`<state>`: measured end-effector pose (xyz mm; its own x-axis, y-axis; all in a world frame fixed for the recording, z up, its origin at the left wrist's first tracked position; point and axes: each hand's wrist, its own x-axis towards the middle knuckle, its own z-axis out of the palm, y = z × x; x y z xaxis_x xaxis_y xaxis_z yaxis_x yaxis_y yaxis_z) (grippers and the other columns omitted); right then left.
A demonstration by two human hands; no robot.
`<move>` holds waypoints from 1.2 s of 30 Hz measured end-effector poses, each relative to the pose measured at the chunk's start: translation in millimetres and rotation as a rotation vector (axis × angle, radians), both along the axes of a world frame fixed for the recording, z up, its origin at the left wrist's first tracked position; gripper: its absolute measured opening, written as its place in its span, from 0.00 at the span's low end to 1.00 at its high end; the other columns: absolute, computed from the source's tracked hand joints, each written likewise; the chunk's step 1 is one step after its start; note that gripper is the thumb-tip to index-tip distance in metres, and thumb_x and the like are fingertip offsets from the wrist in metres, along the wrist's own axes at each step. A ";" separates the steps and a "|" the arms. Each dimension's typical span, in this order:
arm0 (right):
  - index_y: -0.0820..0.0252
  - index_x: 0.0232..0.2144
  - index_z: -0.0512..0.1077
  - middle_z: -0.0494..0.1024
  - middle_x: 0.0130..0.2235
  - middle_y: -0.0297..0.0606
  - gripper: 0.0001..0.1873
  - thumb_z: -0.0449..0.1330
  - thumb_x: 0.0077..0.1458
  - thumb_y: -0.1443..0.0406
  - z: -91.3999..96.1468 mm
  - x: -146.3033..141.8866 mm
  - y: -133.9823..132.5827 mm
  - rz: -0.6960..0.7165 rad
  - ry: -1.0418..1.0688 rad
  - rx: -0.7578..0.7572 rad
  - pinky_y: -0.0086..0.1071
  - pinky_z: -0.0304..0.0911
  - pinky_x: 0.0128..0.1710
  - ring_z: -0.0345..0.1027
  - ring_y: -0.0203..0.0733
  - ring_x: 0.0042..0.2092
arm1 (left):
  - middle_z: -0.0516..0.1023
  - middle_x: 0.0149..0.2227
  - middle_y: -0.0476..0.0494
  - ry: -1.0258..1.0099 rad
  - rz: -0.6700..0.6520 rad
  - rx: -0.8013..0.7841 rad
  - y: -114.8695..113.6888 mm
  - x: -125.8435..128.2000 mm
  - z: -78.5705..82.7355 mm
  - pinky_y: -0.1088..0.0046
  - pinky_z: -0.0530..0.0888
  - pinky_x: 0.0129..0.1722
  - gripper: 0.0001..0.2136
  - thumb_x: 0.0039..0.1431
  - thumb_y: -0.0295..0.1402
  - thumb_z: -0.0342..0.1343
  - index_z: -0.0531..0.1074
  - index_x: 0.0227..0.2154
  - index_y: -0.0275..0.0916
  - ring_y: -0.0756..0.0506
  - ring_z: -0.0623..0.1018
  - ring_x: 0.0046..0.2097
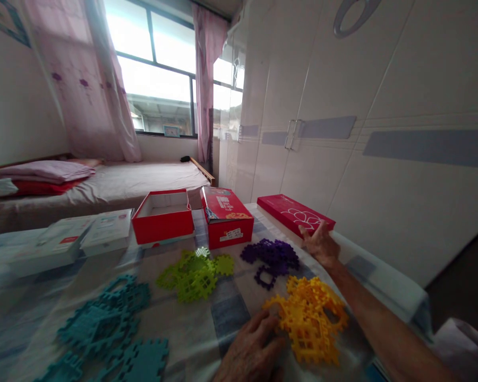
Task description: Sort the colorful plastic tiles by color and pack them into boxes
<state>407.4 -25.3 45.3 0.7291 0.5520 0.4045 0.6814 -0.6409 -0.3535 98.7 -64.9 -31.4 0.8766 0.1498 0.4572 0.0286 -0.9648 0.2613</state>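
Touching the near end of the flat red box point(287, 211), the right hand point(322, 245) sets its thumb and forefinger apart; whether they grip it cannot be told. The left hand point(253, 347) lies palm down, fingers slightly bent, at the left edge of the yellow pieces point(310, 318); anything beneath its fingertips is hidden. Beyond the yellow pile sit the purple pieces point(276, 254), then the green pieces point(201, 278), with the teal pieces point(99, 323) off to the left. Sorting by colour looks done: four heaps, apart, no mixing visible. All still lie loose on the cloth point(187, 329); whether any interlock is unclear. Behind them stand an open red box point(163, 228), no pieces showing inside, and a lidded red box point(227, 212).
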 end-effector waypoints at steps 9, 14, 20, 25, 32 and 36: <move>0.60 0.50 0.67 0.67 0.43 0.48 0.21 0.56 0.54 0.60 -4.4 1.5 8.1 0.175 -0.606 -0.199 0.39 0.56 0.40 0.58 0.51 0.46 | 0.66 0.52 0.40 -0.021 0.027 -0.040 -4.2 0.0 -0.8 0.63 0.65 0.57 0.18 0.48 0.35 0.58 0.68 0.43 0.37 0.39 0.64 0.57; 0.61 0.48 0.69 0.68 0.43 0.48 0.19 0.56 0.55 0.60 2.5 6.4 16.3 0.228 -0.595 -0.235 0.39 0.57 0.40 0.59 0.51 0.46 | 0.65 0.53 0.41 -0.007 0.039 -0.069 -5.5 -0.6 1.2 0.65 0.64 0.58 0.19 0.49 0.34 0.57 0.67 0.46 0.38 0.40 0.62 0.58; 0.63 0.49 0.69 0.69 0.46 0.50 0.22 0.54 0.55 0.57 7.3 2.7 9.7 0.338 -0.533 -0.149 0.43 0.57 0.45 0.60 0.52 0.48 | 0.65 0.54 0.43 -0.012 0.042 -0.106 -8.4 -2.5 8.2 0.66 0.63 0.58 0.17 0.49 0.33 0.56 0.68 0.45 0.40 0.41 0.62 0.58; 0.62 0.51 0.67 0.71 0.48 0.44 0.23 0.53 0.56 0.57 22.8 -34.5 22.4 0.697 -0.332 -0.051 0.36 0.58 0.50 0.62 0.45 0.50 | 0.66 0.52 0.43 0.002 0.055 -0.118 -9.5 -3.3 11.3 0.66 0.64 0.58 0.19 0.48 0.32 0.57 0.67 0.46 0.40 0.42 0.63 0.57; 0.61 0.53 0.64 0.68 0.53 0.46 0.23 0.54 0.57 0.58 45.0 -111.6 60.6 0.855 -0.448 -0.126 0.40 0.56 0.51 0.59 0.48 0.54 | 0.66 0.53 0.41 0.001 0.019 -0.059 -2.9 1.4 2.5 0.65 0.65 0.57 0.20 0.48 0.34 0.59 0.67 0.46 0.39 0.41 0.62 0.58; 0.58 0.55 0.63 0.69 0.53 0.45 0.23 0.53 0.58 0.59 47.1 -133.2 77.7 0.883 -0.553 -0.206 0.41 0.55 0.50 0.60 0.49 0.53 | 0.66 0.52 0.41 -0.022 0.013 -0.043 -0.3 3.2 -2.1 0.64 0.67 0.55 0.20 0.47 0.35 0.60 0.68 0.44 0.40 0.40 0.64 0.57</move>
<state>274.2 52.4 92.3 -0.2205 0.8914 0.3961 0.9672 0.1472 0.2071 101.9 -65.2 -33.5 0.8644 0.1810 0.4690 0.0349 -0.9523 0.3032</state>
